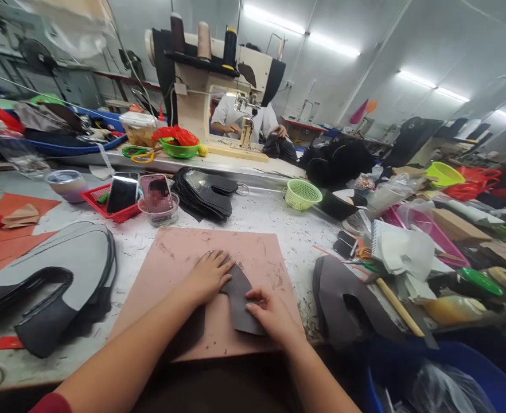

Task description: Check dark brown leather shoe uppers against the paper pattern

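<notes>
A dark grey leather piece [239, 304] lies on a pink cutting board [179, 258] at the near edge of the worktable. My left hand [207, 276] rests flat on its upper left edge, fingers spread. My right hand [270, 315] presses down on its lower right part, fingers bent onto the leather. Neither hand lifts anything.
A stack of large grey shoe uppers [59, 287] lies to the left, another stack [343, 298] to the right. Behind the board are two phones [139, 194], a pile of black pieces [205, 192] and a green basket [302, 194]. Behind a sewing machine [218, 80], another person works.
</notes>
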`<state>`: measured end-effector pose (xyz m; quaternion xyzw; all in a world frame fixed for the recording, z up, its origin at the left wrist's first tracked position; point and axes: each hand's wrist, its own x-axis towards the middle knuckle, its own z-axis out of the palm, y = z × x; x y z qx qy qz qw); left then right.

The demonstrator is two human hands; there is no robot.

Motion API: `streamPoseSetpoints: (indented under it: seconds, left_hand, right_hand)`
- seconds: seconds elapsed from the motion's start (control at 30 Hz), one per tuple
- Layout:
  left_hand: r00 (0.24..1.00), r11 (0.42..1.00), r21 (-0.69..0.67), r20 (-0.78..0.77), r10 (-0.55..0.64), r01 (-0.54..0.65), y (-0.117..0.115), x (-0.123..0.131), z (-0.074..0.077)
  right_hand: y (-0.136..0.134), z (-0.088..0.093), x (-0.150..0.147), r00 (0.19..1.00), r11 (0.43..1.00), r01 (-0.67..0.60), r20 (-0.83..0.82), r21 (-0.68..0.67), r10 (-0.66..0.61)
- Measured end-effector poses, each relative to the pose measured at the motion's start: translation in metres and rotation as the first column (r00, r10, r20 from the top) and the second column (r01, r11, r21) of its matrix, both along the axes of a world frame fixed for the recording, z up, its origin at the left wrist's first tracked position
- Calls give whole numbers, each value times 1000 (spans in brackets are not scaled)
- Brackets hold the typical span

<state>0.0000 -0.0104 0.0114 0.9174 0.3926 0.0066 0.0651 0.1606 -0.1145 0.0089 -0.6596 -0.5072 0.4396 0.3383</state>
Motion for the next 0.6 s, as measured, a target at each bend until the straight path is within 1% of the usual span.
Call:
streamPoseSetpoints:
  seconds: [0.1,0.17,0.27,0.37,0.53,0.6]
  left_hand:
    - [1000,1000,-5,7,8,-8,3,0,-2]
    - [1000,1000,1,12,6,-6,4,1,-3]
    - [1000,1000,24,3,-2,2,6,3,-5]
    - [1000,999,46,-31,-5,7,6,4,-6]
    - [998,999,38,-69,-5,7,6,7,-4]
    - [998,1000,26,-67,2,0,3,8,-3]
  right_hand:
    - [-29,-6,7,990,988,94,-93,-123,-106]
    - [-41,-7,8,987,982,133,-73,-131,-143]
    - [-46,-2,9,989,990,136,62,-35,-134]
    - [-45,5,9,973,994,103,207,30,-107]
    - [-42,11,8,940,999,30,338,21,-35]
    - [-44,11,7,900,999,-16,437,35,-1]
